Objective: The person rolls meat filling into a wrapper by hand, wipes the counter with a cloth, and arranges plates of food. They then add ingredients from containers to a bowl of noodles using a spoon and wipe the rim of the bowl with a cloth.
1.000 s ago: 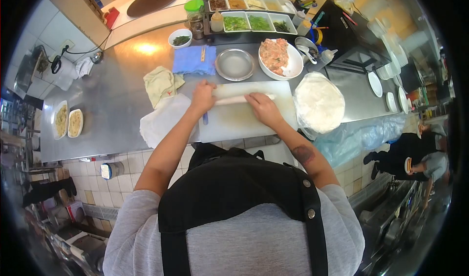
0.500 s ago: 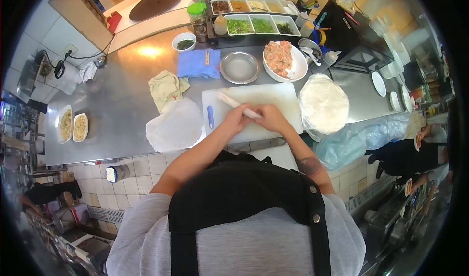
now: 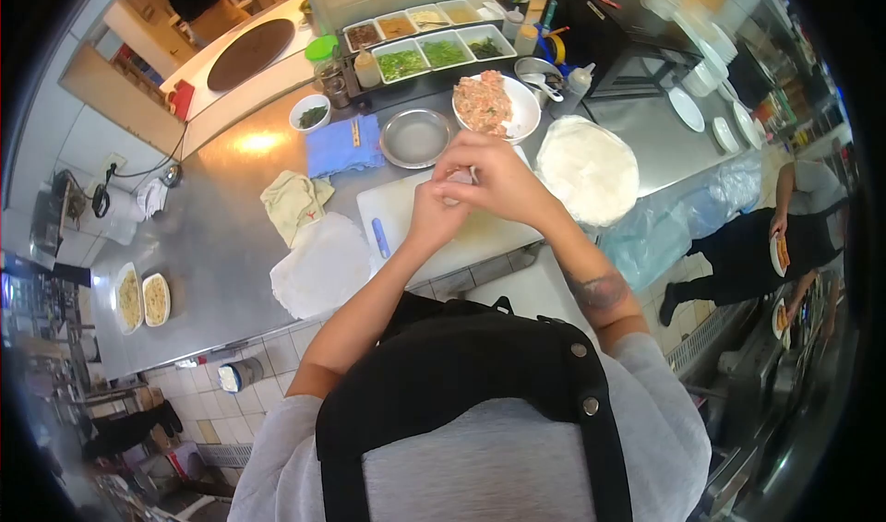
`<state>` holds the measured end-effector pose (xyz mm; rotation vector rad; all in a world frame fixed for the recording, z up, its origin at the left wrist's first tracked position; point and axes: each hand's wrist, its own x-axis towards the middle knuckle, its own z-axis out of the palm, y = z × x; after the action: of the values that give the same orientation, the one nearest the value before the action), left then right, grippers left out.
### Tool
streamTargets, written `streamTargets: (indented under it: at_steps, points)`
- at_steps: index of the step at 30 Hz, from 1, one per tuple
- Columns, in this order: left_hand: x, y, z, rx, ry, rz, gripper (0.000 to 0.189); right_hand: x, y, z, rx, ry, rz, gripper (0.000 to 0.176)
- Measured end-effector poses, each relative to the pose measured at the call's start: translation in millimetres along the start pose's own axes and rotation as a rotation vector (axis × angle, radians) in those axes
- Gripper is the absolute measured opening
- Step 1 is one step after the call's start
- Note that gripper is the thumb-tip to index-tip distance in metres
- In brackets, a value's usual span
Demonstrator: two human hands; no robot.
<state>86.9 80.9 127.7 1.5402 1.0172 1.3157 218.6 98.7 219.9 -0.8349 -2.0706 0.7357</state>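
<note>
While both bare hands meet just above the middle of the frame, one item is held between them: a pale roll (image 3: 460,180), mostly covered by fingers, a short length showing.

Left hand (image 3: 437,210): below and left of the other, curled closed around the roll.

Right hand (image 3: 498,176): above and right, thumb and fingers bent narrowly about the same roll.

Beneath the hands, center: white cutting board (image 3: 406,213), with a blue handle (image 3: 380,238) lying near its left edge.

Left of the board: thin white sheet (image 3: 323,268), lying flat; above that, crumpled beige cloth (image 3: 292,206).

Upper center: folded blue cloth (image 3: 332,148) bearing a wooden clothespin (image 3: 355,132); round metal dish (image 3: 415,139), just beside the cloth; white bowl (image 3: 528,107) part filled with orange-pink mixture (image 3: 483,104).

Right of center: round white stack (image 3: 589,171), beside the board.

Far left: two oval dishes of food (image 3: 157,323), side by side.

Right edge: another person (image 3: 757,245), holding plated food.
</note>
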Motion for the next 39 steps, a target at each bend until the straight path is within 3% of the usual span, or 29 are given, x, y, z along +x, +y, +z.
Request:
streamTargets:
  at_steps: [1, 3, 5, 6, 9, 11, 14, 26, 30, 32, 36, 39]
  points:
    - [-1, 3, -1, -0.001, -0.013, 0.002, 0.012, 3, 1, 0, -0.073, -0.127, -0.064, 0.016]
    - [-3, 9, -3, 0.063, -0.028, -0.019, 0.006, 5, -1, -5, -0.092, -0.166, 0.013, 0.012]
    - [-4, 4, -4, 0.039, -0.053, -0.084, 0.008, 6, -2, -10, 0.133, -0.287, 0.327, 0.011]
    - [-4, 6, -5, 0.015, -0.073, -0.149, 0.01, 7, -2, -14, 0.136, -0.287, 0.327, 0.011]
    - [-2, 15, -9, 0.079, -0.141, -0.159, 0.013, 2, -2, -23, 0.051, -0.349, 0.281, 0.011]
    - [-3, 12, -7, 0.048, -0.12, -0.144, 0.013, -4, 0, -22, 0.107, -0.3, 0.07, 0.011]
    - [-5, 17, -4, 0.039, -0.115, -0.113, 0.013, -6, -5, -21, -0.052, -0.26, -0.023, 0.011]
    - [-3, 10, -5, 0.09, -0.165, -0.101, 0.01, -14, -22, 2, -0.462, -0.151, -0.01, 0.011]
    - [-5, 17, -3, 0.053, -0.16, -0.09, 0.015, -12, -15, -19, -0.205, -0.247, -0.012, 0.012]
    - [-6, 24, -4, 0.065, -0.239, -0.114, 0.016, -8, -12, -28, -0.098, -0.368, 0.146, 0.012]
    - [-6, 28, -2, 0.08, -0.374, -0.204, 0.018, -6, -9, -29, -0.037, -0.355, 0.22, 0.011]
    - [-6, 27, -1, 0.081, -0.413, -0.164, 0.016, -5, -8, -27, -0.014, -0.382, 0.309, 0.009]
